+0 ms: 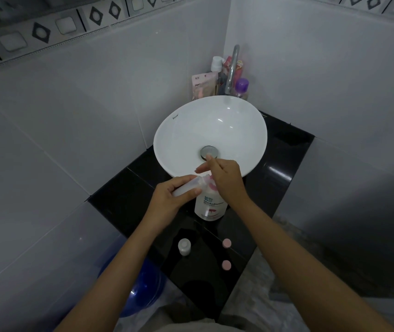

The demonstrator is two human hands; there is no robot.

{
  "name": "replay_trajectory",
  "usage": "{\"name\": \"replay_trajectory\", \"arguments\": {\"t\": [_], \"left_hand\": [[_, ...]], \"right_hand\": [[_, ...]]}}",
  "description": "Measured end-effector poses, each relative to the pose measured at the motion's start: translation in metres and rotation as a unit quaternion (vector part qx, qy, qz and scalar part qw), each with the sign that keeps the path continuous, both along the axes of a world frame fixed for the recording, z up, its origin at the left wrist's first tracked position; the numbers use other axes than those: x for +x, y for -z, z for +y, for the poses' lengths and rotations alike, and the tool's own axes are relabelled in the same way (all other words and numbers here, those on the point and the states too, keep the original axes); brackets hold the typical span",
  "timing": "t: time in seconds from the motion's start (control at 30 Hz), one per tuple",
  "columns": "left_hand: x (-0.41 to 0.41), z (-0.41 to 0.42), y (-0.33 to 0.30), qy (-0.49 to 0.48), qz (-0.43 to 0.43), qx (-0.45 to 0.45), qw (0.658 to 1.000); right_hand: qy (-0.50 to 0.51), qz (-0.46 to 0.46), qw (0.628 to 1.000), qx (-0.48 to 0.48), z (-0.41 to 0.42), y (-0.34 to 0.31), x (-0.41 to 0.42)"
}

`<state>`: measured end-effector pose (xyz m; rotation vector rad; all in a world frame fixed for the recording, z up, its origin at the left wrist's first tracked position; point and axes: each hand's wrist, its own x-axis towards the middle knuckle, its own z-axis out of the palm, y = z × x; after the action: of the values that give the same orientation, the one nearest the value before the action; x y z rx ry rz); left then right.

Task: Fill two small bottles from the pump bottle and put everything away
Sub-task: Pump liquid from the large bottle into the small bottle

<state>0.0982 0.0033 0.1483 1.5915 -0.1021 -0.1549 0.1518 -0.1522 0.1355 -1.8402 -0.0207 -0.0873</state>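
A white pump bottle (pixel 211 206) with a pink pump head stands on the black counter (pixel 129 195) in front of the basin. My left hand (pixel 172 196) holds a small clear bottle (pixel 192 185) tilted on its side, its mouth at the pump's nozzle. My right hand (pixel 224 174) rests flat on top of the pump head, hiding most of it. A second small bottle (pixel 184 246) stands upright nearer to me on the counter. Two pink caps (pixel 226 242) (pixel 226 265) lie to its right.
A white oval basin (pixel 191 130) with a metal drain sits behind the pump bottle. A chrome tap (pixel 233 68) and several toiletries, one with a purple cap (pixel 241 86), crowd the back corner. A blue bucket (pixel 143 291) stands on the floor at the lower left.
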Motion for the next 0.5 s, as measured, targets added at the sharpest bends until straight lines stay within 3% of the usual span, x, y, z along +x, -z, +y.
{"name": "replay_trajectory", "arguments": {"t": [0.5], "left_hand": [[-0.001, 0.001, 0.001, 0.0, -0.004, -0.001, 1.0]], "right_hand": [[0.003, 0.012, 0.999, 0.031, 0.001, -0.006, 0.0]]}}
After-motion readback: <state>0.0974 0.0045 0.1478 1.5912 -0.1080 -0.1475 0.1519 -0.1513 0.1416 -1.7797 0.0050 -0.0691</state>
